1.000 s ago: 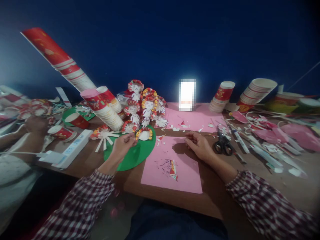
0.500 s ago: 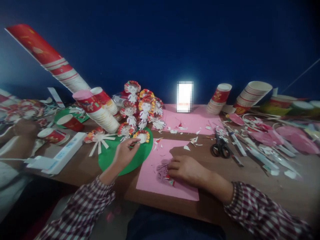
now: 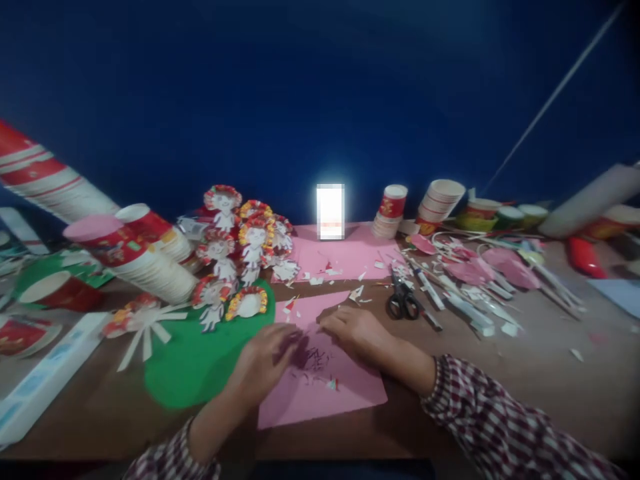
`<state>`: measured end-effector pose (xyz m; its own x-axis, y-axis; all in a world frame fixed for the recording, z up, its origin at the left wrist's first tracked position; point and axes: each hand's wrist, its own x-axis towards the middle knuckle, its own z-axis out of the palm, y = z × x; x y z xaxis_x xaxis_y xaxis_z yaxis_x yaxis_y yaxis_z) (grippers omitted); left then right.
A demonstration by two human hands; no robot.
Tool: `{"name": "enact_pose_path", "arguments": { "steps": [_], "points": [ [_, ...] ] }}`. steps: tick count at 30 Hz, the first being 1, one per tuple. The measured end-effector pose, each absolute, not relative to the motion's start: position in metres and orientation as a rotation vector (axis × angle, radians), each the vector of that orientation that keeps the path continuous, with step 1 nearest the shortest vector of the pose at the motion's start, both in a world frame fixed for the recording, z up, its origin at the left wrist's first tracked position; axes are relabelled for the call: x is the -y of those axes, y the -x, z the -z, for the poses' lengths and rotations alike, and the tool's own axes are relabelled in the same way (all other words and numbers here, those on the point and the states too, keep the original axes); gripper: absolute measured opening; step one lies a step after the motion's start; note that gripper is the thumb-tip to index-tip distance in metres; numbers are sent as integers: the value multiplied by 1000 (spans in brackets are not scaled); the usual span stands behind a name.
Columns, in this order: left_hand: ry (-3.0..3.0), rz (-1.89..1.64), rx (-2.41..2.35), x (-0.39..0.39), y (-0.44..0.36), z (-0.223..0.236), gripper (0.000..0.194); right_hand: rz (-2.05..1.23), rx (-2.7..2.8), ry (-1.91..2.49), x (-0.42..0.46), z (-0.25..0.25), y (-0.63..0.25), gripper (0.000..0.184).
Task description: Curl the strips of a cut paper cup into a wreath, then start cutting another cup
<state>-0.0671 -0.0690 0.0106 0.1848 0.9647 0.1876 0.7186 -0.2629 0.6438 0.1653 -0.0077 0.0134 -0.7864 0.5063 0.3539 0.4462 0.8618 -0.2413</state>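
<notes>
My left hand (image 3: 267, 360) is over the left side of a pink paper sheet (image 3: 287, 407), fingers stretched out and apart, holding nothing visible. My right hand (image 3: 357, 333) is over the sheet's right side, fingers loosely bent and palm down, with no object showing in it. In the gap between them lies a patch of dark thin scraps (image 3: 316, 359), with a small red, white and green bit (image 3: 333, 384) below. A paper ring with a yellow-red ruffled edge (image 3: 247, 304) rests on the green paper (image 3: 185, 373), left of my hands.
Black scissors (image 3: 401, 300) lie to the right, by pens and paper strips. Paper-cup figures (image 3: 256, 240) with ruffled heads stand at back left, near leaning cup stacks (image 3: 145, 267). A white power strip (image 3: 53, 377) is at far left. More cup stacks (image 3: 390, 210) stand at the back.
My left hand has come away from the ruffled ring and moved right, over the pink sheet. My right hand has shifted off the dark scraps, uncovering them. The view has turned right.
</notes>
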Motion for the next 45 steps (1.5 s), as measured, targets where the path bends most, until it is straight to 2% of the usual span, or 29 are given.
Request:
{"name": "enact_pose_path", "arguments": {
  "steps": [4,10,15,18,21,27,32,39,45],
  "points": [
    [-2357,-589,-1487,73,52,5,45,-224,2618,926,5,-22,-183,9],
    [-2646,-461,-1395,62,43,20,45,-208,2738,936,5,-34,-216,12],
    [-2752,-624,-1312,40,31,9,38,-64,2671,998,-35,-63,-250,16],
    [-2722,-823,-1297,26,14,-1,31,107,2433,1384,-87,-89,-268,30],
    [-2649,-933,-1282,13,-4,-5,26,205,2274,1568,-140,-110,-278,35],
    [-2608,-1159,-1213,4,-7,5,26,254,2065,1757,-199,-114,-275,54],
    [-2541,-1238,-1190,0,2,7,25,213,2000,1781,-212,-108,-274,48],
    [-2529,-1256,-1160,-1,-2,7,22,163,1851,1723,-221,-119,-289,51],
    [-2378,-1258,-1211,0,0,11,27,172,1605,1591,-199,-135,-283,52]
  ]
}}
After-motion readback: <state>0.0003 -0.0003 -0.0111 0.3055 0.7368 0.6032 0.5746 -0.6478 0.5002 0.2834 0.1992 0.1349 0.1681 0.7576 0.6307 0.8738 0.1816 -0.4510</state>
